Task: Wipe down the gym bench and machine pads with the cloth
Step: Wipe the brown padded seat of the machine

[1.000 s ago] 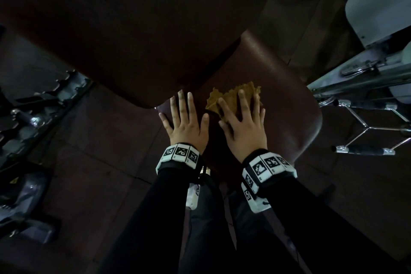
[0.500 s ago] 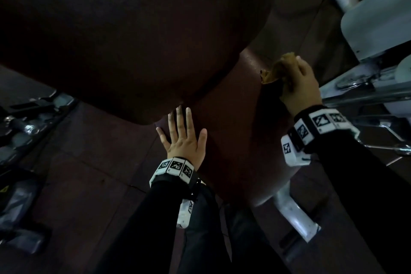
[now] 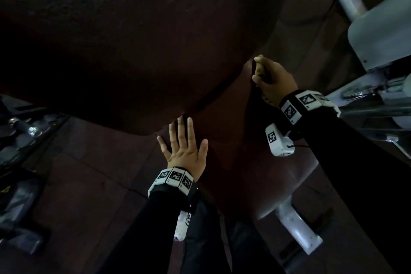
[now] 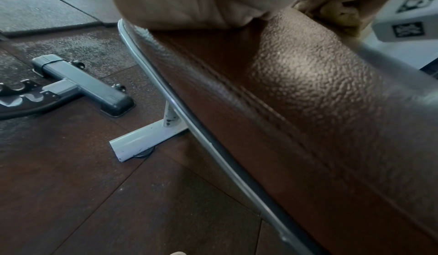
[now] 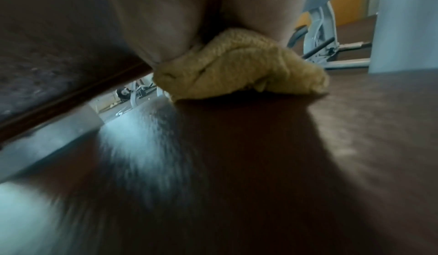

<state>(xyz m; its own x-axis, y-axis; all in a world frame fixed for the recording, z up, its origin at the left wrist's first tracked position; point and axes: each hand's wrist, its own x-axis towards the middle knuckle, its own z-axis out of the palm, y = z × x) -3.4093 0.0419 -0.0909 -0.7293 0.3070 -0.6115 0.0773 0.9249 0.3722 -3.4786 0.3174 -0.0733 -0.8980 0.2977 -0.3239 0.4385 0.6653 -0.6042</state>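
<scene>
The brown seat pad (image 3: 240, 162) lies below the big dark back pad (image 3: 133, 40). My left hand (image 3: 183, 142) rests flat on the seat pad's left side, fingers straight, tips at the back pad's lower edge. My right hand (image 3: 270, 75) grips the bunched yellow cloth (image 5: 239, 68) and presses it on the seat pad's far end, close to the gap under the back pad. In the head view only a sliver of cloth (image 3: 259, 69) shows between the fingers. The left wrist view shows the seat pad's stitched side (image 4: 296, 99) and the cloth (image 4: 338, 13) in the right hand.
A white machine frame (image 3: 378, 40) with tubes and levers stands close on the right. The bench's white foot (image 4: 144, 141) sits on the dark rubber floor (image 3: 77, 184). Grey equipment with a toothed adjuster (image 4: 71, 83) lies on the floor to the left.
My right hand has bunched the cloth and carried it from the seat pad's middle to its far right, then back left toward the back pad's edge. The left hand has stayed flat.
</scene>
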